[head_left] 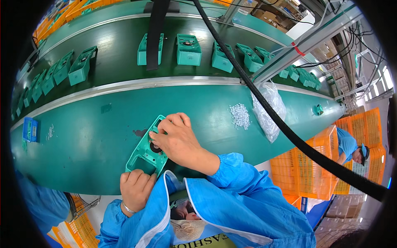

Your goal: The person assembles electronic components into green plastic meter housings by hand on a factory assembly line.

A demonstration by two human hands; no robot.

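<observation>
The green housing [141, 154] lies near mid-frame, long axis slanting from lower left to upper right. The left hand [137, 189] grips its lower edge; the right hand [177, 139] is nearer the dark round part [155, 147], fingers bent, any pinch hidden. The bench [82, 157] offers room leftward, its near edge just below; white granules [240, 116] lie right.

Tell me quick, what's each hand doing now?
Left hand: closed, holding the near end of the green case.
Right hand: fingers bent over the case; can't tell if it's pinching anything.
</observation>
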